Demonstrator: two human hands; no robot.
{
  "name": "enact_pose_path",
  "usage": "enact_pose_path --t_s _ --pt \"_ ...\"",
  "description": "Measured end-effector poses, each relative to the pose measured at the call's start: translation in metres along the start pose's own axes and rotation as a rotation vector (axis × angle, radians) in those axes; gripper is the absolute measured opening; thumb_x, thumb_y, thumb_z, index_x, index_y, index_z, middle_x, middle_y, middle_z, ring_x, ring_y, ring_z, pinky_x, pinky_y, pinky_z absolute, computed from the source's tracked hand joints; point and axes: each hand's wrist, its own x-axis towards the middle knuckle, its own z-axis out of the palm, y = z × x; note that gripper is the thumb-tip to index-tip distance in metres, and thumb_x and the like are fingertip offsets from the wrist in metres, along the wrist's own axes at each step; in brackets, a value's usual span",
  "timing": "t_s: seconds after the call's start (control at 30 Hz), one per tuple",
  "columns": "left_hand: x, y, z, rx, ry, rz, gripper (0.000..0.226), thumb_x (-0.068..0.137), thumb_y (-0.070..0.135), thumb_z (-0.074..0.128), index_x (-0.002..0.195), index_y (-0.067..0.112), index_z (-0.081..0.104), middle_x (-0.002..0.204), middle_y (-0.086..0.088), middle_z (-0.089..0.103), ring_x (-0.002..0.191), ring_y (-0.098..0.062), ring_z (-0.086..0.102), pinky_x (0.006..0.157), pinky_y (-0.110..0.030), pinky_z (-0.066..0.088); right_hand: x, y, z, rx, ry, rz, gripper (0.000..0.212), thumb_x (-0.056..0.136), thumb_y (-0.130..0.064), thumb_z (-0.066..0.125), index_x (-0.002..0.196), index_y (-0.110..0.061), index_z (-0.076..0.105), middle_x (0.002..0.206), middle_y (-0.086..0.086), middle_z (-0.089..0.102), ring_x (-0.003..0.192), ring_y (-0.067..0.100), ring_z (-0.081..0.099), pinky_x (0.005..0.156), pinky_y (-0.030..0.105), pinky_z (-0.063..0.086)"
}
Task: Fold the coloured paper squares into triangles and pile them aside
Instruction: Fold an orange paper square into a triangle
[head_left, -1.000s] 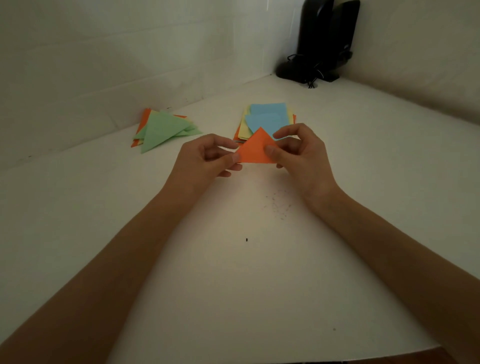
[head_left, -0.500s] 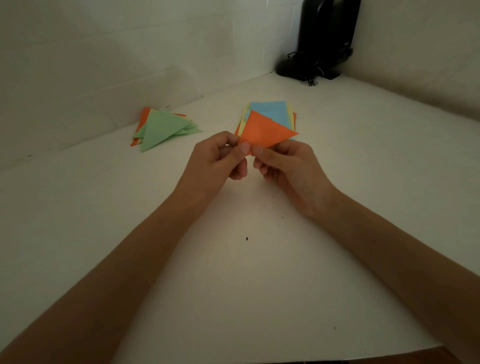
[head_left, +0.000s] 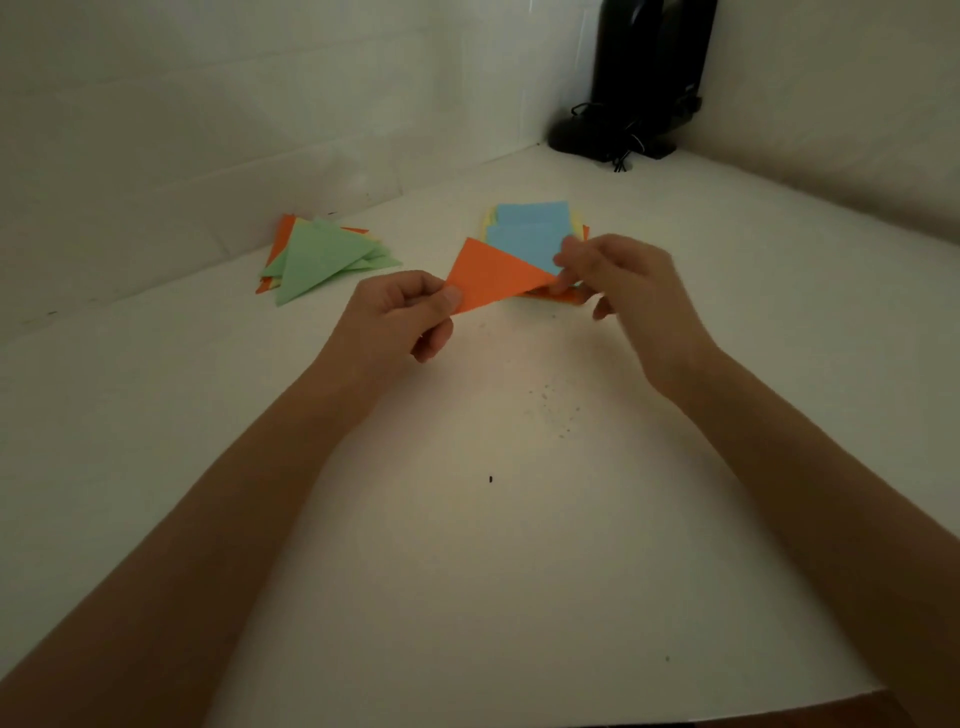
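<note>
Orange triangle (head_left: 493, 278) up in the air, one hand at each end.
Left hand (head_left: 395, 322) has the lower left corner clamped between thumb and curled fingers (head_left: 434, 338); right hand (head_left: 628, 291), a bit blurred, pinches the right-hand tip, its fingers closed on the paper. The folded sheet hangs clear of the white surface (head_left: 467, 545), just in front of the stack of paper squares (head_left: 530, 228), blue sheet on top, yellow and orange edges peeking out beneath. Off to the left, near the wall (head_left: 208, 130), lies the pile of folded triangles (head_left: 322, 260), green ones uppermost over orange. Dark specks (head_left: 556, 410) dot the surface below the hands. Far corner: a black device (head_left: 644, 78) with tangled cable (head_left: 623, 150).
</note>
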Motion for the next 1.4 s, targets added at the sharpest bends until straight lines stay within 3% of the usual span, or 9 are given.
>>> enact_pose_path --t_s 0.17,0.3,0.43,0.57,0.77,1.0,1.13,1.27,1.4 --pt "-0.002 -0.002 0.008 0.408 -0.034 0.043 0.022 0.094 0.017 0.056 0.072 0.015 0.057 0.044 0.009 0.051 0.042 -0.002 0.043 0.05 -0.014 0.034 -0.009 0.012 0.021 -0.363 -0.157 -0.025 0.013 0.086 -0.018 0.065 0.098 -0.02 0.06 0.071 -0.004 0.062 0.06 0.001 0.052 0.056 0.011 0.037" --pt "-0.002 -0.004 0.01 0.816 0.108 0.012 0.015 0.091 0.035 0.053 0.083 0.023 0.057 0.07 0.008 0.053 0.074 -0.016 0.05 0.063 -0.028 0.031 -0.011 0.016 0.024 -0.571 -0.146 -0.11 0.01 0.088 -0.027 0.062 0.097 -0.023 0.058 0.071 -0.011 0.051 0.065 0.004 0.047 0.058 0.012 0.036" --pt "-0.008 -0.003 0.016 1.112 0.187 0.026 0.026 0.09 0.045 0.047 0.098 0.022 0.055 0.085 -0.001 0.056 0.088 -0.023 0.052 0.066 -0.029 0.031 -0.009 0.022 0.03 -0.698 -0.118 -0.172 0.017 0.086 -0.032 0.062 0.098 -0.02 0.063 0.073 -0.009 0.049 0.081 0.015 0.046 0.074 0.03 0.042" --pt "-0.007 -0.004 0.018 1.162 0.19 0.033 0.032 0.092 0.049 0.043 0.097 0.019 0.052 0.09 -0.003 0.056 0.097 -0.025 0.05 0.068 -0.031 0.029 -0.009 0.015 0.033 -0.743 -0.141 -0.138 0.021 0.089 -0.035 0.059 0.103 -0.022 0.063 0.09 -0.003 0.048 0.096 0.017 0.038 0.086 0.03 0.037" --pt "-0.01 -0.001 0.014 1.153 0.121 -0.02 0.039 0.098 0.042 0.036 0.066 0.02 0.039 0.078 -0.001 0.051 0.079 -0.022 0.046 0.07 -0.031 0.026 -0.014 0.01 0.035 -0.728 -0.17 -0.104 0.017 0.086 -0.041 0.06 0.087 -0.024 0.058 0.093 -0.001 0.052 0.1 0.015 0.038 0.083 0.029 0.036" --pt "-0.026 -0.003 0.007 1.352 0.173 0.164 0.033 0.095 0.046 0.042 0.105 0.018 0.056 0.105 -0.005 0.054 0.102 -0.026 0.048 0.08 -0.035 0.03 -0.018 0.011 0.037 -0.85 -0.189 -0.145 0.024 0.088 -0.045 0.057 0.097 -0.024 0.053 0.099 -0.005 0.041 0.11 0.017 0.036 0.085 0.028 0.03" --pt "-0.034 -0.016 0.001 1.073 0.079 0.34 0.012 0.092 0.022 0.058 0.099 0.018 0.066 0.096 -0.005 0.057 0.092 -0.028 0.051 0.074 -0.031 0.022 -0.023 0.009 0.047 -0.919 -0.146 -0.131 0.03 0.091 -0.046 0.052 0.105 -0.019 0.052 0.105 -0.002 0.042 0.113 0.021 0.036 0.087 0.029 0.029" --pt "-0.034 -0.019 0.0 1.014 0.093 0.295 0.014 0.092 0.027 0.058 0.096 0.02 0.069 0.096 0.0 0.059 0.092 -0.024 0.049 0.073 -0.029 0.02 -0.028 0.007 0.051 -0.985 -0.16 -0.099 0.051 0.086 -0.061 0.047 0.109 -0.016 0.047 0.115 0.003 0.042 0.112 0.022 0.035 0.093 0.034 0.031" --pt "-0.035 -0.02 -0.002 1.007 0.126 0.294 0.016 0.093 0.03 0.055 0.096 0.022 0.068 0.099 0.002 0.057 0.094 -0.021 0.047 0.074 -0.028 0.018 -0.025 0.008 0.034 -0.995 -0.167 -0.04 0.046 0.087 -0.056 0.05 0.113 -0.018 0.045 0.12 0.003 0.04 0.113 0.022 0.034 0.09 0.031 0.027"
